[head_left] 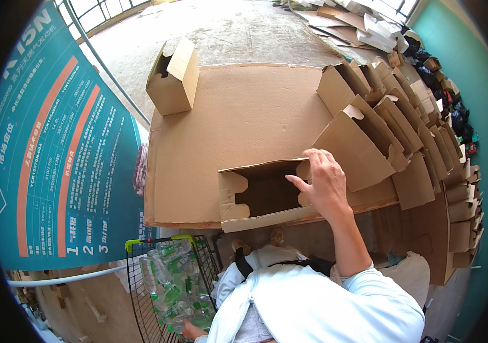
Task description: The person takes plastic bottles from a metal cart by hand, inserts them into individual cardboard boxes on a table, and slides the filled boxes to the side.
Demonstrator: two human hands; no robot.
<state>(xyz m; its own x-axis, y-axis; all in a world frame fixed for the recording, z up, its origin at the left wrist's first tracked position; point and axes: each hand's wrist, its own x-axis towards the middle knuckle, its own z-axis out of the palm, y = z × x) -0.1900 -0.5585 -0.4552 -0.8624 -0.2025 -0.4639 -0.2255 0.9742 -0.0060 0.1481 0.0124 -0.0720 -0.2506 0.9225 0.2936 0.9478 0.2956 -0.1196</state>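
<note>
An open-topped cardboard box [267, 220] lies at the near edge of the cardboard-covered table [244, 114], its dark inside facing up. My right hand [328, 178] is at the box's right end, fingers bent over the far corner of the rim and thumb reaching over the opening. Low on the left, my left hand [192, 330] is among clear plastic bottles [169, 280] with green labels and caps. These fill a black wire cart [135, 297] with a green-yellow handle. Only part of that hand shows, and its fingers are too hidden to read.
Another open box [175, 80] stands at the table's far left corner. Many similar boxes [364, 137] are stacked along the right side. A teal banner [72, 160] stands on the left. Flattened cardboard [347, 28] lies on the floor at the back right.
</note>
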